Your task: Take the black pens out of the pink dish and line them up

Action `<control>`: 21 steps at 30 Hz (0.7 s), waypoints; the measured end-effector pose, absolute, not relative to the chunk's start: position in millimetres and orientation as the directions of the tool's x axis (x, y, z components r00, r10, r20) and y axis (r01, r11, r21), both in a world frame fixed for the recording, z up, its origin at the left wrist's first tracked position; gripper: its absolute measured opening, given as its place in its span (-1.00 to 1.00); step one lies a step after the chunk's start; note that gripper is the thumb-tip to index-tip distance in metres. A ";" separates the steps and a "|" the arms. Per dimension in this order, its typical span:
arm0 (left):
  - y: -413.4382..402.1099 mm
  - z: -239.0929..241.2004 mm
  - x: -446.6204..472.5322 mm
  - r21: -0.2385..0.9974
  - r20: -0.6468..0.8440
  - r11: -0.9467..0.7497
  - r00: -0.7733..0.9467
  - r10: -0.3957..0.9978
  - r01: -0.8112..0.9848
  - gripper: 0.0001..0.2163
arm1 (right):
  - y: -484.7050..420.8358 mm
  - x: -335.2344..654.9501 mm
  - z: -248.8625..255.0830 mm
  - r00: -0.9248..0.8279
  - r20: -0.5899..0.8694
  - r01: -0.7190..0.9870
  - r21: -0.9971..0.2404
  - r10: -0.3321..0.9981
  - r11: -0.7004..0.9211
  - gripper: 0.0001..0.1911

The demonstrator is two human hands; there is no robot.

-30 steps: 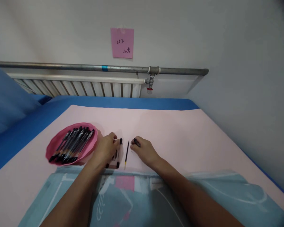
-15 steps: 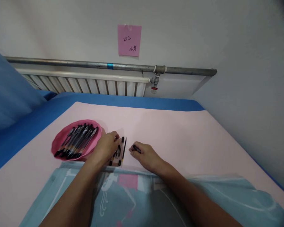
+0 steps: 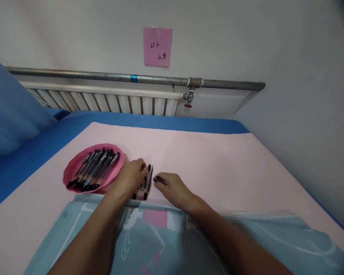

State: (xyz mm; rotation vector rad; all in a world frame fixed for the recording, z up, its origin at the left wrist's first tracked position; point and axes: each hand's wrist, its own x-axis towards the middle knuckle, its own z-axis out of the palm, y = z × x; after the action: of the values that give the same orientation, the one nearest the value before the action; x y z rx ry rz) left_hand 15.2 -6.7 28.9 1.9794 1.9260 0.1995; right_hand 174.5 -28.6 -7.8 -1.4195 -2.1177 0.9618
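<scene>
Pink note (image 3: 157, 46) is stuck on wall (image 3: 218, 46); grey pipe (image 3: 160, 80) & white heater (image 3: 113, 103) are seen below, w/ blue cloth (image 3: 14, 110) at L.

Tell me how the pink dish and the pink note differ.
Shape: the pink dish is rounded with a wavy rim, while the pink note is flat and four-sided.
Place: the dish rests on the pale pink surface; the note is up on the wall.
Load: the dish holds many pens; the note bears black handwriting.
Both are pink.

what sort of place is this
Probably an indoor room used as a simple workspace, perhaps in a home or dormitory: a white radiator below a metal pipe, and a pink surface bearing a bowl of pens.
</scene>
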 end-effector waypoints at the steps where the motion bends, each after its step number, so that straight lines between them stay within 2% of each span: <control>1: -7.0 29.1 15.2 0.351 -0.152 0.002 0.055 0.987 0.936 -0.81 | -28.8 174.4 -8.2 -0.386 -0.040 0.628 -0.743 0.922 0.231 -0.88; 7: -7.6 29.2 15.3 0.366 -0.147 0.002 0.056 0.987 0.931 -0.81 | -28.6 173.6 -8.1 -0.335 -0.082 0.620 -0.769 0.939 0.155 -0.91; 14: -7.5 26.6 14.3 0.372 -0.126 -0.016 0.068 0.990 0.928 -0.83 | -26.6 173.4 -4.1 -0.318 -0.077 0.631 -0.761 0.945 0.150 -0.77; 21: -8.5 28.3 12.6 0.391 -0.098 -0.025 0.069 0.993 0.920 -0.81 | -28.7 178.3 3.0 -0.251 -0.126 0.619 -0.783 0.960 0.060 -0.90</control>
State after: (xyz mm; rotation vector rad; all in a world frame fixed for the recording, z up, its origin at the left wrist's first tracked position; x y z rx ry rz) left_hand 12.6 -8.5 28.3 2.0036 1.9077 0.2871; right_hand 178.3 -28.7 3.0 -1.5730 -1.9129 1.0537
